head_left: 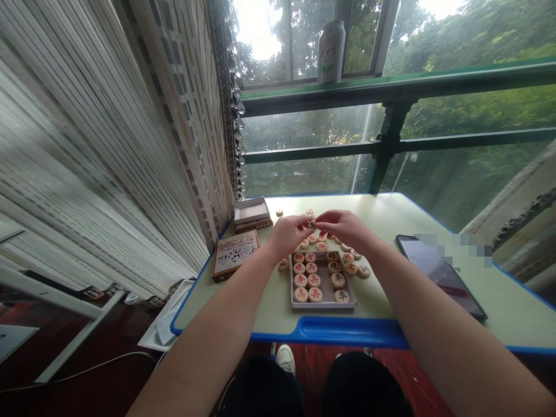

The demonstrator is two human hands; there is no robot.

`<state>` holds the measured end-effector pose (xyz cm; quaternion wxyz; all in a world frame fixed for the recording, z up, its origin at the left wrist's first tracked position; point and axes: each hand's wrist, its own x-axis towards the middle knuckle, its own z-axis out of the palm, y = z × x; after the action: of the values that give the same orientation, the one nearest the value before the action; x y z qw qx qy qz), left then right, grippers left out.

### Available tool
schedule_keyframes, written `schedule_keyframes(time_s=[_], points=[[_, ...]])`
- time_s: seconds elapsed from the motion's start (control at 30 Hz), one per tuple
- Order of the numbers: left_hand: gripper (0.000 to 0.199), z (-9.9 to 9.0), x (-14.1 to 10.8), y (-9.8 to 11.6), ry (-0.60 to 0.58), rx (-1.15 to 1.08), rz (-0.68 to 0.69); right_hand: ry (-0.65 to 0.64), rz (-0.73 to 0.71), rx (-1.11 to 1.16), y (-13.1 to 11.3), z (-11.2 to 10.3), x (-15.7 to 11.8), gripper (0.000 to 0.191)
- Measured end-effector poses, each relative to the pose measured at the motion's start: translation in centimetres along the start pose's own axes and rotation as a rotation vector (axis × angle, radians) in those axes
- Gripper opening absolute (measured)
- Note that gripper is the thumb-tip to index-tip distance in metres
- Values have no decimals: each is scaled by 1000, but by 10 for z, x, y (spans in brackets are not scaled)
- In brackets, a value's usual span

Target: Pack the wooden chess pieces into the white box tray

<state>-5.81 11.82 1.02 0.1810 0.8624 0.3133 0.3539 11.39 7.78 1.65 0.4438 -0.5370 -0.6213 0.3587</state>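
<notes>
- One black-marked piece (312, 225) is pinched between the fingertips of the left hand (288, 230) and the right hand (344, 226), at twelve o'clock from the tray (326, 289).
- Inside the tray, two columns of red-marked pieces (314, 281) are seated at nine o'clock, one black-marked column (337, 281) at three.
- A printed box (234, 255) is laid at ten o'clock on the counter (269, 315), a phone (441, 278) at three.

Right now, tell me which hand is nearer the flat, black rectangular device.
Right. The right hand is left of the device, apart from it; the left hand is farther left, beyond the right hand.
</notes>
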Motion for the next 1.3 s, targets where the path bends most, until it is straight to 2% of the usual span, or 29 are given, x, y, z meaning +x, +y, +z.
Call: schedule_keyframes(time_s=[0.17, 0.37, 0.57, 0.73, 0.87, 0.97, 1.03, 1.13, 1.2, 1.3], points=[[36, 2, 0, -4, 102, -49, 33, 18, 14, 123, 3, 2, 1, 27], [20, 1, 1, -3, 158, -3, 118, -1, 37, 288, 0, 1, -1, 40], [27, -2, 2, 0, 169, -79, 85, -6, -121, 170, 4, 1, 2, 38], [26, -3, -4, 14, 190, -109, 78, -4, -184, 70, 1, 1, -3, 32], [39, -2, -14, 30, 236, -207, 7, 57, -307, -27, -3, -1, -9, 29], [43, -4, -22, 41, 250, -199, -31, 119, -374, -119, -9, -5, -16, 33], [44, -5, -29, 46, 284, -165, -59, 137, -395, -179, -12, -10, -27, 35], [40, -5, -43, 53, 340, -111, -67, 133, -382, -277, -8, -15, -58, 35], [34, -2, -52, 59, 302, -99, 0, 150, -369, -331, 2, -15, -86, 33], [22, 4, -67, 68, 209, -50, 185, 200, -370, -381, 20, -10, -122, 31]])
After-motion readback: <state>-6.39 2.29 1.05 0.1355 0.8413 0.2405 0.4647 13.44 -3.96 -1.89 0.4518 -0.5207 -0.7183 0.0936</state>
